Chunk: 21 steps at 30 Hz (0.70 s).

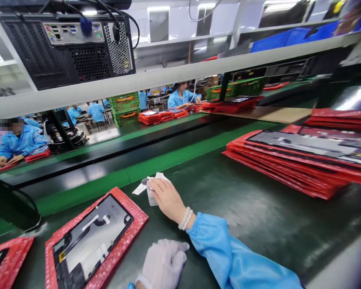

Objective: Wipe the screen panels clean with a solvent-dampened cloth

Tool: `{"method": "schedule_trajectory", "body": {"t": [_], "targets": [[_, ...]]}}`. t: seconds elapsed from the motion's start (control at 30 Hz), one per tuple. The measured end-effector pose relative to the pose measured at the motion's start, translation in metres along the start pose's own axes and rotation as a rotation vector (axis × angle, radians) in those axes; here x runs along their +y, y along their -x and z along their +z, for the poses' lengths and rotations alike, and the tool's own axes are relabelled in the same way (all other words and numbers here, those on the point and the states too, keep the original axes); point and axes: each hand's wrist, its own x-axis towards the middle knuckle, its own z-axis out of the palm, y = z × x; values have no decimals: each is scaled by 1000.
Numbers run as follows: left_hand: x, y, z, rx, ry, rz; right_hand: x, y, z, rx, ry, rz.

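My right hand (167,199), bare with a beaded bracelet at the wrist, has its fingers bent over the top of a small white container (152,198). White paper-like pieces (140,188) stick out around the container's top beside a grey round part. Below it my left hand (165,263), in a white glove, is close to the bench with its fingers curled in; whether anything is inside them is hidden. Left of both hands a flat panel (96,237) with a grey back, black edges and white strips lies on red bubble-wrap sheeting (137,208).
A tall stack of red-wrapped panels (301,160) stands on the dark green bench (210,188) at right. Another red-wrapped panel (13,255) is at the lower left edge. A shelf beam (168,80) crosses above, bearing a computer case (69,48). Co-workers in blue sit beyond.
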Motion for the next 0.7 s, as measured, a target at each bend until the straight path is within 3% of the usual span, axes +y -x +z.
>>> {"method": "schedule_trajectory", "body": {"t": [0.6,0.7], "targets": [[-3,1,-5,8,-10,100,4,1,1,-2,140,-61],[8,8,-19,160,-44,143,13,1,8,36,131,-147]]}}
